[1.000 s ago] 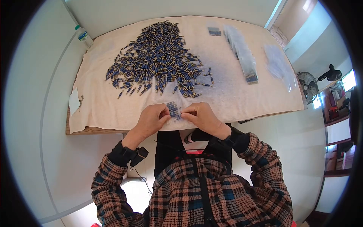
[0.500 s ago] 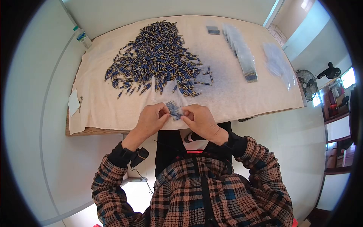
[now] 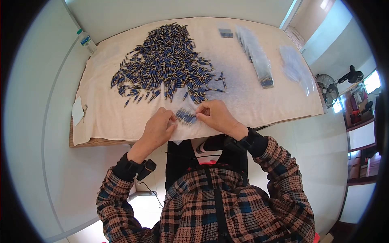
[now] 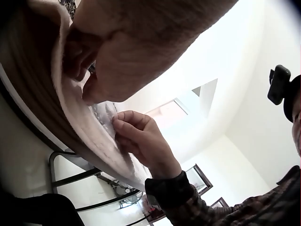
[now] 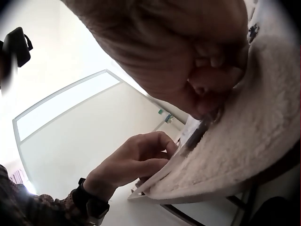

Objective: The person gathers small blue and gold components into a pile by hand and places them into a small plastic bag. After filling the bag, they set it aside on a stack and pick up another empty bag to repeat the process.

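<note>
A small clear plastic bag [image 3: 186, 116] with a row of short blue tubes with brass-coloured ends lies at the front of the cloth, between the hands. My left hand [image 3: 158, 127] pinches its left side between thumb and curled fingers. At the opposite side, my right hand [image 3: 218, 116] pinches the edge with thumb and forefinger; in the left wrist view this right hand [image 4: 146, 141] grips the plastic film. Beyond the hands spreads a large pile of loose blue tubes [image 3: 166, 65].
Filled bags [image 3: 255, 56] overlap in a row at the right, with one more filled bag [image 3: 225, 33] to their left. Clear plastic bags [image 3: 298, 69] lie farther right. A bottle [image 3: 86, 40] stands at the back left, and a white paper [image 3: 78, 110] lies at the left edge.
My hands have moved slightly apart, the left one a little left and the right one a little up. The tubes in the bag now show more spread out between them.
</note>
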A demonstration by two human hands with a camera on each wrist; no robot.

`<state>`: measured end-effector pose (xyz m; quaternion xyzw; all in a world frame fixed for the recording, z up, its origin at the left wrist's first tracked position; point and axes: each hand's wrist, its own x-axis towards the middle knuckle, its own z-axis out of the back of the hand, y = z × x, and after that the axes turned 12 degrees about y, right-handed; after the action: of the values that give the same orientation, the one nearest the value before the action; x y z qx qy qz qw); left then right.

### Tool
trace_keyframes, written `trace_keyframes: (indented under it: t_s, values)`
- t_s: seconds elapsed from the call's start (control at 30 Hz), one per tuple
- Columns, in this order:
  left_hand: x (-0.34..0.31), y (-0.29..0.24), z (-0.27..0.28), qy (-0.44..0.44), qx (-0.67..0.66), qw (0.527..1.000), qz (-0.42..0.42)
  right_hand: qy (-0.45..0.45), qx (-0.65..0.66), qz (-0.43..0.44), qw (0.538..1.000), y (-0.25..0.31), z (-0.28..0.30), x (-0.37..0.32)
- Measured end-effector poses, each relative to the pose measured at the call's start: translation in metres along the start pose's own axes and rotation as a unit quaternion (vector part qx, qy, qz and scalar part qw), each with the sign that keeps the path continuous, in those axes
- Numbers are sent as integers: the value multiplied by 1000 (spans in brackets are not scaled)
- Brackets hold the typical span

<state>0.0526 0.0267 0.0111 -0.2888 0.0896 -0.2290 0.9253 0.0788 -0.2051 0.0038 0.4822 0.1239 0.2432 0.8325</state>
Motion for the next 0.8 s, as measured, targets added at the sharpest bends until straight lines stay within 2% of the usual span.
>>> trace_keyframes:
  t_s: [0.27, 0.37, 0.4, 0.5, 0.8]
  values:
    - [21, -9, 24, 38, -44, 998, -20, 44, 2, 12, 999, 1, 7, 11]
    - [37, -8, 26, 51, -24, 989, -140, 63, 37, -11, 997, 1, 8, 17]
    - [41, -6, 27, 50, -24, 989, -140, 55, 32, -3, 998, 1, 7, 17]
    - [53, -1, 28, 141, -20, 979, -148, 40, 23, 13, 999, 1, 4, 17]
    - [72, 7, 35, 229, 28, 966, -119, 17, 21, 19, 999, -1, 1, 20]
